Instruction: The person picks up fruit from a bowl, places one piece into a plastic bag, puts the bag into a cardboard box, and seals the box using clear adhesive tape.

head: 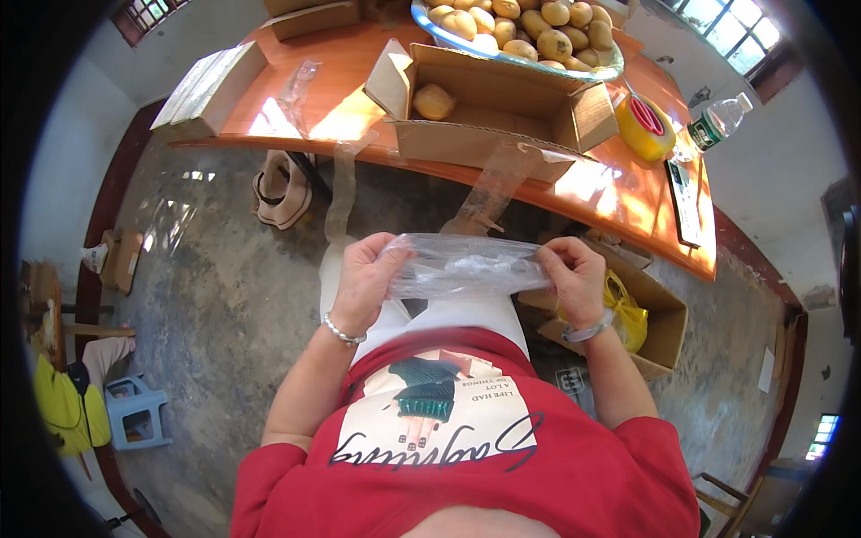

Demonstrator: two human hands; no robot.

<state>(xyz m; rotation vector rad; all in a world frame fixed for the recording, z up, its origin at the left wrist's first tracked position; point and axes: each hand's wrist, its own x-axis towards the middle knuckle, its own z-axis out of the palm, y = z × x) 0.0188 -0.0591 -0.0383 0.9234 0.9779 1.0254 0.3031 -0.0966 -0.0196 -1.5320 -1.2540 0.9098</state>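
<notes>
Between my hands a clear plastic bag or film [471, 265] is stretched out above my lap. My left hand [370, 276] pinches its left end between thumb and fingers. At the other end, my right hand [575, 276] grips it the same way. Beyond them, on the wooden table [235, 111], stands an open cardboard box [491, 138] with one potato [434, 101] inside. Strips of clear tape [494, 181] hang from the table's edge. Behind the box is a blue-rimmed basin [605, 70] heaped with potatoes [555, 45].
Flat cartons [215, 87] lie at the table's left. On its right are a yellow tape roll [642, 131], red-handled scissors [646, 116], a plastic bottle [720, 123] and a phone-like object [683, 202]. Below stands an open carton [662, 336] holding a yellow bag [625, 316]. A blue stool [138, 410] is left.
</notes>
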